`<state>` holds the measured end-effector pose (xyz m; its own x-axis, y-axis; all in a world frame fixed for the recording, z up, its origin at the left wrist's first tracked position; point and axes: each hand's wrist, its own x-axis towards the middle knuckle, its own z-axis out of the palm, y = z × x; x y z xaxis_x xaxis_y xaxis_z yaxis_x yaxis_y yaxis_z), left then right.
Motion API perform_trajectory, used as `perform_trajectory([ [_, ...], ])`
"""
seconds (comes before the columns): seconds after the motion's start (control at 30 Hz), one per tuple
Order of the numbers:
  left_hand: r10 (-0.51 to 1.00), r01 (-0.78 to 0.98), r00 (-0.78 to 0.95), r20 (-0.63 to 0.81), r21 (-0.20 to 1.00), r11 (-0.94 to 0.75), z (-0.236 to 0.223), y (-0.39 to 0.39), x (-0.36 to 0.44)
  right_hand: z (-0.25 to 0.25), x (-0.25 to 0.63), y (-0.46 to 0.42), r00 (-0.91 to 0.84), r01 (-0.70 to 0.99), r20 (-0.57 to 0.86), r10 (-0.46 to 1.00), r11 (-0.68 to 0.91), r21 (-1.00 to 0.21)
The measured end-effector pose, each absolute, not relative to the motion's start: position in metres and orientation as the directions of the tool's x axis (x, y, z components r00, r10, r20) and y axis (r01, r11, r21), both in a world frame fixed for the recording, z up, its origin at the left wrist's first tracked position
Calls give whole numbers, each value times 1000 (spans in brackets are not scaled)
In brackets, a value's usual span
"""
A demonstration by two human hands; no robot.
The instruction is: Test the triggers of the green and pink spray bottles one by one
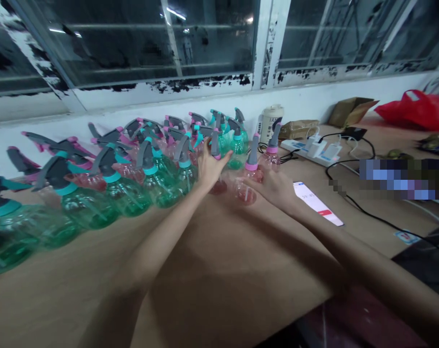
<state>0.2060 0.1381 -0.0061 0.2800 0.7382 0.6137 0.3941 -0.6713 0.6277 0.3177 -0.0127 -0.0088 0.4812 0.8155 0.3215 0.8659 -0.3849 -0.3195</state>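
Observation:
Several spray bottles stand in rows along the back of the wooden table (212, 270), some green (127, 193), some pink, all with grey triggers. My left hand (209, 166) reaches forward with fingers stretched and thumb apart, resting against a pink bottle (215, 145) at the right end of the group. My right hand (273, 187) lies just to the right, its fingers curled round the body of another pink spray bottle (251, 176) that stands upright. A third pink bottle (273, 147) stands behind it.
A phone (317, 203) with a lit screen lies right of my right hand. Behind it are a power strip (313, 147) with chargers, black cables (367, 212), a white jar (270, 123), cardboard boxes (351, 110) and a red bag (417, 110). A window wall closes the back.

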Motion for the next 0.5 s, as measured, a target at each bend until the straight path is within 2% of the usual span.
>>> perform_trajectory([
  [0.3,750,405,394,532,631,-661,-8,69,143,-6,293,-58,363,929,331,871,-310,-204],
  [0.5,640,235,638,428,683,-692,-8,11,82,-4,242,-80,223,974,339,914,-194,-117],
])
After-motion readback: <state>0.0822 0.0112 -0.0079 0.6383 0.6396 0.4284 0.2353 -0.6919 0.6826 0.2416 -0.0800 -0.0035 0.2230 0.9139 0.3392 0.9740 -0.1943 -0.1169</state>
